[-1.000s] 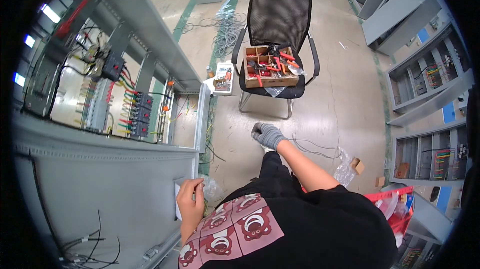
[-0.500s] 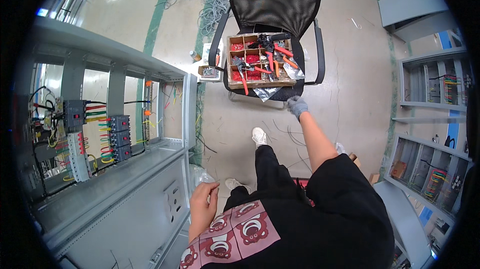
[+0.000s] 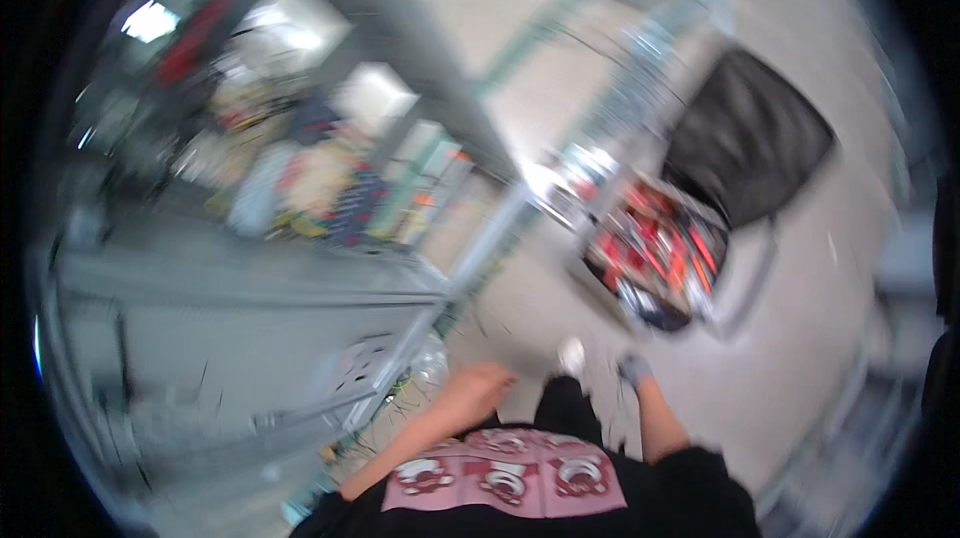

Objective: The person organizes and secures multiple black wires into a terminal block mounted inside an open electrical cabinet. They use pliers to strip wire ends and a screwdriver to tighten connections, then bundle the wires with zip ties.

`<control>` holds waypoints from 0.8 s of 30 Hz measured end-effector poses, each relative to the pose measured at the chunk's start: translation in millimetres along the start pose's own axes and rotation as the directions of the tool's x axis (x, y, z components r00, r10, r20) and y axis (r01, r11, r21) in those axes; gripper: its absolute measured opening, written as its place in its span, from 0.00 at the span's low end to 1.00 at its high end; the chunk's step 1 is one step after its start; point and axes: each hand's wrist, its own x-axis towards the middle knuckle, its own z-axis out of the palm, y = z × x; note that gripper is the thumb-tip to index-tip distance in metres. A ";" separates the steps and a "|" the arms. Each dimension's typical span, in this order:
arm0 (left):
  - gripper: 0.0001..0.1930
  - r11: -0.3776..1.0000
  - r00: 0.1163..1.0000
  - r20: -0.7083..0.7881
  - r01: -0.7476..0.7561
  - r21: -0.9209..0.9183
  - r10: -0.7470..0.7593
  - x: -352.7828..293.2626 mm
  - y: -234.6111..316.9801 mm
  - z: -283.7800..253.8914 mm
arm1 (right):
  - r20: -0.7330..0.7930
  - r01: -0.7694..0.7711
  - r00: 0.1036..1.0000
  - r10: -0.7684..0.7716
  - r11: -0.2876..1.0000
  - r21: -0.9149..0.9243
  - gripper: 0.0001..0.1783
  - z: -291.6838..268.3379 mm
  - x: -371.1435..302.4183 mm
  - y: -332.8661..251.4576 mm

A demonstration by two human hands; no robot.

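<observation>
Everything is smeared by motion. My bare left hand (image 3: 484, 387) is in front of my body, near the open door of the grey cabinet (image 3: 250, 338); its fingers are too blurred to read. My right hand (image 3: 633, 370), in a grey glove, hangs low beside my leg, below the office chair's seat. The finger shape there is blurred as well, and I make out nothing held in either hand. On the chair sits a divided box (image 3: 655, 250) of small red parts, with red- and orange-handled hand tools lying across it.
The black chair back (image 3: 748, 138) stands to the right. Left of the chair are small pale containers (image 3: 570, 188) on the floor. Blurred wiring and breakers (image 3: 300, 178) fill the cabinet. A tangle of grey cable (image 3: 640, 63) lies behind the chair. More grey cabinets line the right edge.
The view has swung left, so the chair and box appear tilted and farther right. My right hand has dropped from the chair's front edge to beside my leg. My left forearm now reaches farther forward.
</observation>
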 end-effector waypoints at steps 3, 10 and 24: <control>0.09 0.995 0.993 -0.110 0.024 -0.094 -0.034 -26.3 10.0 -14.7 | -0.048 0.110 0.994 -0.103 0.978 0.178 0.25 16.6 53.7 37.0; 0.09 0.998 0.903 -0.428 0.050 0.027 -0.034 -86.9 -9.1 -22.5 | -0.068 0.317 0.943 -0.325 0.822 0.472 0.04 -38.0 153.9 -89.7; 0.10 0.934 0.495 -0.811 0.315 -0.168 -0.313 -302.9 -103.6 -33.0 | -0.070 0.994 0.039 -0.997 0.032 0.106 0.08 47.5 -195.8 -616.8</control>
